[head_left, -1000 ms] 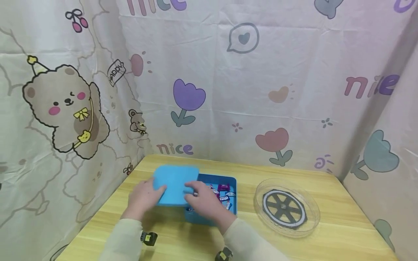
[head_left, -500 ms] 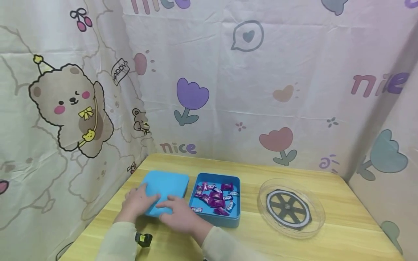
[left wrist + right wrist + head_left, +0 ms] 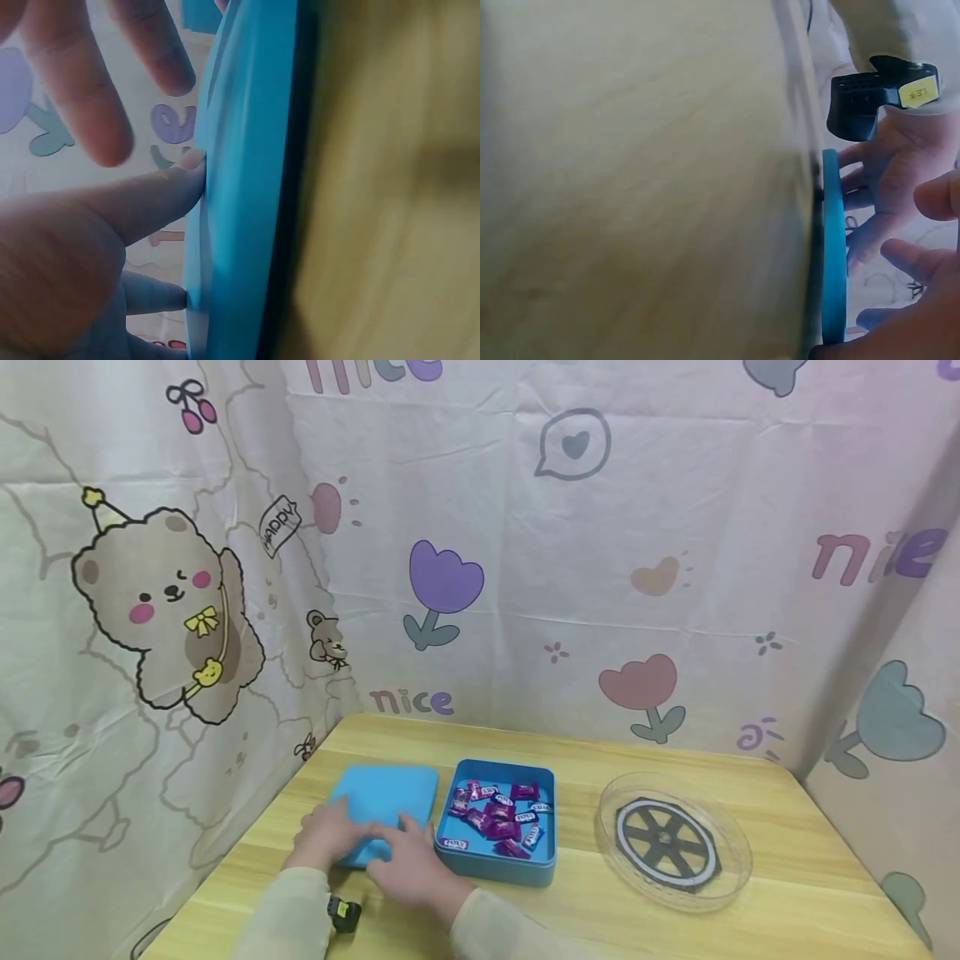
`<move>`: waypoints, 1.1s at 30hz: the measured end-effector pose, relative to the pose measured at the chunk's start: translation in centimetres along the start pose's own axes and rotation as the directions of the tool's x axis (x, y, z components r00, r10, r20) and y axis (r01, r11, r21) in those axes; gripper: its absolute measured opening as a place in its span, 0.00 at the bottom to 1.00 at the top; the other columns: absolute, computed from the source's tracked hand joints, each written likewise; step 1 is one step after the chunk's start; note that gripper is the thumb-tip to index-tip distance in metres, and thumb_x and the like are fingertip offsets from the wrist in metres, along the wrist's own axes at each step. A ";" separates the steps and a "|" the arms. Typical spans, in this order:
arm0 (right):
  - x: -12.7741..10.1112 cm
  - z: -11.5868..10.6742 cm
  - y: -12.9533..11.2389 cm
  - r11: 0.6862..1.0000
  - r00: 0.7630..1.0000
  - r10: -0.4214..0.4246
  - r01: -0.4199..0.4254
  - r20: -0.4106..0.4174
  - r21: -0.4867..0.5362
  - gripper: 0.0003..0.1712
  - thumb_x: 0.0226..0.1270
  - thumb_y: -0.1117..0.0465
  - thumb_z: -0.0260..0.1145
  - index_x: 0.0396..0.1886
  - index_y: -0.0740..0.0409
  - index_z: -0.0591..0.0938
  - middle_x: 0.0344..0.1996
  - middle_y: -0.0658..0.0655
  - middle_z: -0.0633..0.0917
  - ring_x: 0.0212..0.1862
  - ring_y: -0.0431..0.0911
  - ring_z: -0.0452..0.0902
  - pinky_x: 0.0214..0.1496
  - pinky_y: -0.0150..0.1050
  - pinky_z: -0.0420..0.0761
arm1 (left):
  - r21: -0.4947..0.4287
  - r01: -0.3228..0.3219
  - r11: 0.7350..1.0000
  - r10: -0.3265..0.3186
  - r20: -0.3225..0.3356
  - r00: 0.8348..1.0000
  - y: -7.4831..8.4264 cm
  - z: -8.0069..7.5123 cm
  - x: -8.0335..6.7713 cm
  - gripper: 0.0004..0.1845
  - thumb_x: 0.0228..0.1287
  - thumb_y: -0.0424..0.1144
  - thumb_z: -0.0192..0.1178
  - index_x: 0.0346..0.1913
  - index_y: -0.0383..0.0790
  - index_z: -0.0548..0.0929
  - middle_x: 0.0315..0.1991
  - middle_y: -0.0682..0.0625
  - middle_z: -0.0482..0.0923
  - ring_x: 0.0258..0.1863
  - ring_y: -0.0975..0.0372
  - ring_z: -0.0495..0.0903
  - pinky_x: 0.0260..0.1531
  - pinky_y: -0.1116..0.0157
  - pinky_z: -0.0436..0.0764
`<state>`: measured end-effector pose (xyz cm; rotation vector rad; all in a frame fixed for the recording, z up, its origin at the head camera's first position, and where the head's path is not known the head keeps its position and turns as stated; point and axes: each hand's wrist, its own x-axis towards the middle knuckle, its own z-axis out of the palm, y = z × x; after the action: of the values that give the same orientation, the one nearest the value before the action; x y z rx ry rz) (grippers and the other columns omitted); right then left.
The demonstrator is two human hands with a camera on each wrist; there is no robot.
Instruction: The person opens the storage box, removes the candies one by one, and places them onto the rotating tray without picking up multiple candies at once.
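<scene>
Resting my left hand [image 3: 324,835] and right hand [image 3: 408,868], fingers relaxed and flat, on the blue lid [image 3: 386,797] near the table's [image 3: 750,927] left edge, just beside the open candy tin [image 3: 501,864]. Risk: sideways pressure slides it off.

Support: wooden table [image 3: 787,893], light grain, set into a corner.
Left portion: blue lid [image 3: 386,793], lying flat.
Centre: open blue box [image 3: 498,864], just beside the lid, holding wrapped candies [image 3: 495,818].
Right portion: clear round plate [image 3: 675,842], well apart from the box.
</scene>
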<state>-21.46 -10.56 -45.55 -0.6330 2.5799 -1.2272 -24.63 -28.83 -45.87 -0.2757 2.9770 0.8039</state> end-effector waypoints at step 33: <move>-1.8 -5.8 0.8 0.991 0.991 -0.133 0.133 0.014 -0.031 0.23 0.66 0.50 0.62 0.61 0.40 0.82 0.75 0.51 0.64 0.74 0.58 0.59 0.67 0.67 0.65 | 0.181 -0.075 0.981 0.101 -0.138 0.985 1.8 1.8 -0.2 0.50 0.62 0.72 0.58 0.66 0.25 0.74 0.64 0.23 0.67 0.62 0.30 0.63 0.53 0.30 0.65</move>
<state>-22.29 -5.29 -42.48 -0.8285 2.5884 -1.2196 -24.76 -26.38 -46.52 -0.2044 3.1928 0.5443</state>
